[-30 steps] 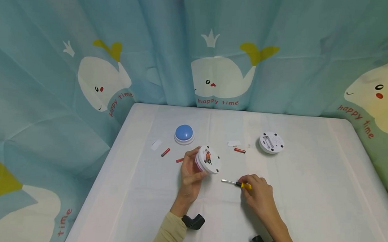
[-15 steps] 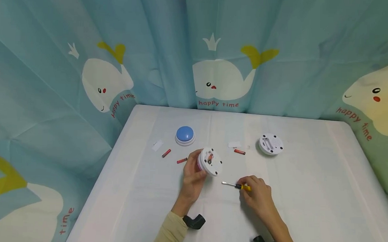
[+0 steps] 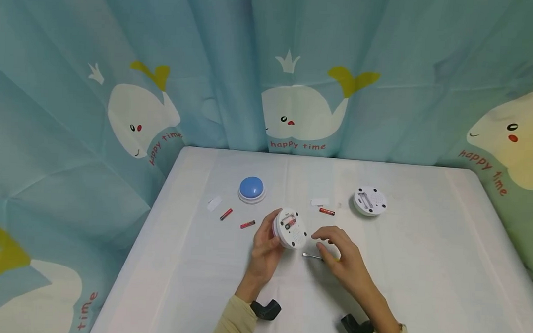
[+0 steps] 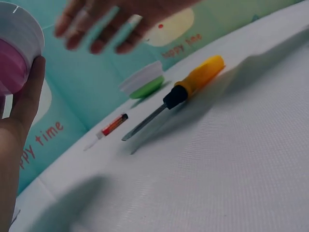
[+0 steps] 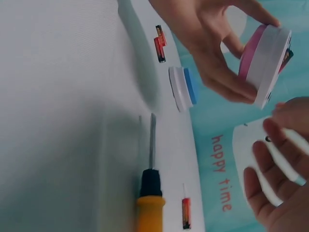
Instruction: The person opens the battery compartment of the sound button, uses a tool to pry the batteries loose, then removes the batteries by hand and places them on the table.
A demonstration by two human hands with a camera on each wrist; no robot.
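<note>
My left hand [image 3: 264, 253] grips a round push-button device [image 3: 296, 235] by its sides, raised off the table. Its white underside faces up and its pink dome shows in both wrist views. A red-and-black battery [image 3: 291, 223] sits tilted in its uncovered battery compartment, one end sticking out in the right wrist view. My right hand [image 3: 347, 254] hovers just right of the device, fingers apart and relaxed, holding nothing. Beneath it a flat-blade screwdriver [image 4: 197, 78] with a yellow-and-black handle lies on the table; in the head view the hand hides most of that handle.
A blue-domed button [image 3: 251, 188] stands at the back left, and a device with its underside up [image 3: 369, 201] at the back right. Loose batteries [image 3: 248, 225] and small white covers [image 3: 320, 202] lie between. A whale-print curtain [image 3: 234, 75] hangs behind the table.
My right hand has let go of the screwdriver and moved up and left toward the device. The device has turned slightly in my left hand, showing more of its underside.
</note>
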